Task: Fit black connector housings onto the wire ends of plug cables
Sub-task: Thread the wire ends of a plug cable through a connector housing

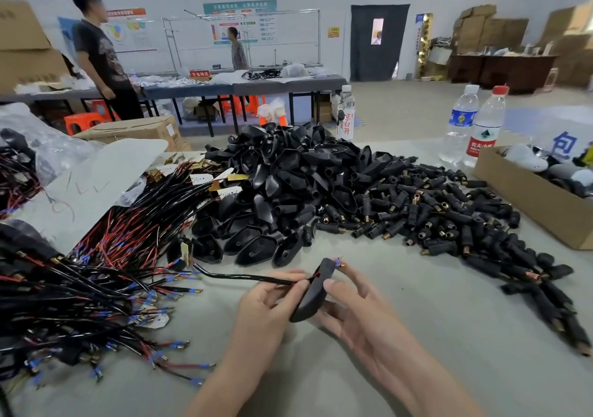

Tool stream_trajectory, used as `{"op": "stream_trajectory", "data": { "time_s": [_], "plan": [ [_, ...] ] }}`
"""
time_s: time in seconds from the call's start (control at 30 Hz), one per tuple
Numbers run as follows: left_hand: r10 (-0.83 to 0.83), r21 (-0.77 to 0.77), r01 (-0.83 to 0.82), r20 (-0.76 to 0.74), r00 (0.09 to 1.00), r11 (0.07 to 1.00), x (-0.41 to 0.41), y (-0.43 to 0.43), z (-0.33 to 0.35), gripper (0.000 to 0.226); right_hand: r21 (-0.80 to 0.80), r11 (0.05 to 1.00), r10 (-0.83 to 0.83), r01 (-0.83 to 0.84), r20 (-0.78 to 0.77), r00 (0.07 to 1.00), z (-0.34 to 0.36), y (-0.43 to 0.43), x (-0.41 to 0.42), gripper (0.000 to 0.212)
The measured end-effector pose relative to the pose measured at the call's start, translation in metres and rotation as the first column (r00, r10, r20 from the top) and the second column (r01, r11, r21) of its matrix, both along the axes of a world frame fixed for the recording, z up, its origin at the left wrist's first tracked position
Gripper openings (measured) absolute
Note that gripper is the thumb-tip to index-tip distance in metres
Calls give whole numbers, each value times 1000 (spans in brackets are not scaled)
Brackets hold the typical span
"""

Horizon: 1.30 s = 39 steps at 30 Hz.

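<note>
- A smooth black housing [313, 291], a tapered shell, is held just in front of the heap of housings [288, 176] by the right hand [353, 314], thumb on its edge.
- The left hand [269, 301] pinches the glossy black cable [244, 277] where it enters the shell.
- Blue-sleeved wire tips [338, 261] poke out of the top.
- Bare grey table [417, 336] lies in front of the heap.

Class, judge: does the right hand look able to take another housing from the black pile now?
Probably not yet: nothing blocks the way to the pile, but the right hand is full, holding a housing with a cable through it.
</note>
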<state>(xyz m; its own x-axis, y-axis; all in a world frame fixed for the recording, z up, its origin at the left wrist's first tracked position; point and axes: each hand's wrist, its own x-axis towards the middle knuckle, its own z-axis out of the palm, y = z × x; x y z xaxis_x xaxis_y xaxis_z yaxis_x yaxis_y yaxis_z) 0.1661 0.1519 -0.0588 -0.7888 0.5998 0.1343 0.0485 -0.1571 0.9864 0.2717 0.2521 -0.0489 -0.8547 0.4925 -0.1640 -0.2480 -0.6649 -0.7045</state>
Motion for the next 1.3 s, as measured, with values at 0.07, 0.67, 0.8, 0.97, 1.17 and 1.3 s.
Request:
{"op": "stream_trajectory", "data": {
  "time_s": [0.07, 0.67, 0.8, 0.97, 1.17, 1.3],
  "plan": [
    [-22, 23, 20, 61, 998, 1000, -3, -2, 0, 13, 17, 1000, 15, -16, 4, 1000, 1, 2, 2, 51],
    [-330, 33, 335, 287, 899, 942, -2, -8, -5, 54, 87, 975, -206, 206, -19, 978, -2, 16, 6, 20],
    [-262, 43, 261, 308, 915, 964, -6, -7, -4, 47, 81, 954, -285, 287, -34, 958, 2, 22, 9, 20],
    [-244, 60, 239, 363, 899, 969, -7, -6, 1, 53, 48, 946, -321, 322, -30, 947, 3, 29, 12, 21],
    [-250, 182, 179, 535, 807, 967, -10, -7, 5, 42, 17, 937, -348, 349, -35, 937, 2, 37, 15, 22],
    [-252, 238, 125, 638, 728, 963, -19, -12, 4, 41, -43, 952, -304, 302, -41, 952, 2, 36, 15, 21]
  ]
}}
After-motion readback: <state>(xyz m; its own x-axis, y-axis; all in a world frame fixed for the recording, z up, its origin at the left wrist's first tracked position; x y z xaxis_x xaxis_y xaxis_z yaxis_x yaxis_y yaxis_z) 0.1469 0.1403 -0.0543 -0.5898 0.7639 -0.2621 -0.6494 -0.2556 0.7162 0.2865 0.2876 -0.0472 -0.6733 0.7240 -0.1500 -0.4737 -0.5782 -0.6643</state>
